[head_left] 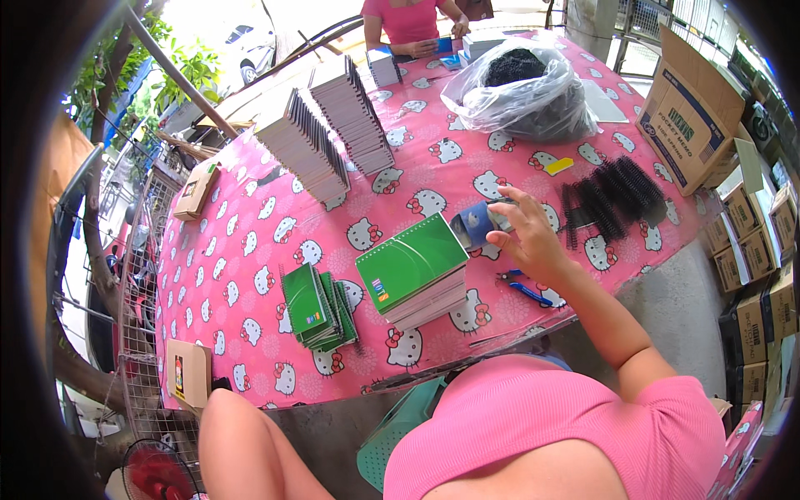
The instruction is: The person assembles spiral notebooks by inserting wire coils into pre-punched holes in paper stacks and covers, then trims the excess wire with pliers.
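While the R hand (532, 237) curves w/ thumb & fingers apart, the blue printed container (473, 225) lies at its 9 o'clock, right by the fingertips; can't tell whether they're pinching it. Stack of green notebooks (414, 265) sits at approx 8 o'clock, blue-handled pliers (527, 290) at 6, yellow tag (558, 166) at 1, black spiral coils (617, 198) btwn 2 & 3. L hand's out of view.

Lit brightly by daylight from the open far side, bleaching to white at upper left. Shows glare on the plastic bag (518, 98), faint shadows on the desk (275, 218), dimmer floor (671, 283) below. Bends straight edges strongly toward a black, vignetted rim.
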Available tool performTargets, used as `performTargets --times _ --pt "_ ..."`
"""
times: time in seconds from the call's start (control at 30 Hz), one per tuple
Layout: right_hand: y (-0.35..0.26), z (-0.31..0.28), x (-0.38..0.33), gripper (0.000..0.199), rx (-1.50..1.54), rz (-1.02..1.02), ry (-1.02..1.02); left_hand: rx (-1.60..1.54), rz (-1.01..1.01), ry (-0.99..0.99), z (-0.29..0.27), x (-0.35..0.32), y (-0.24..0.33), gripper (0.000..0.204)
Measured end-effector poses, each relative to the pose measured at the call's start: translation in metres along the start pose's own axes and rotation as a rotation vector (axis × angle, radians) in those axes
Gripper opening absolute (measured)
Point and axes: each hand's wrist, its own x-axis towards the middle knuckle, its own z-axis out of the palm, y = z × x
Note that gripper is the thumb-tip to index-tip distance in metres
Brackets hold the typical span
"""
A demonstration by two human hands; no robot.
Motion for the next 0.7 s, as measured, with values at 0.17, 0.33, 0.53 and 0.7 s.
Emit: performTargets --times 0.17,0.33,0.53,0.7 --pt "0.01 0.0 0.003 0.041 0.068 0.024 0.003 0.024 -0.001 -0.046 -0.012 0.009 0.003 0.062" --pt "0.01 -0.008 0.002 0.037 0.116 0.066 0.022 0.013 0.013 -0.052 -0.015 0.014 0.005 0.065" --pt "-0.014 0.0 0.024 0.038 0.325 0.167 -0.076 0.063 0.017 -0.094 -0.023 0.021 0.011 0.07" --pt "-0.028 0.017 0.048 0.044 0.539 0.458 -0.408 0.061 0.006 -0.098 -0.021 0.027 0.013 0.073"
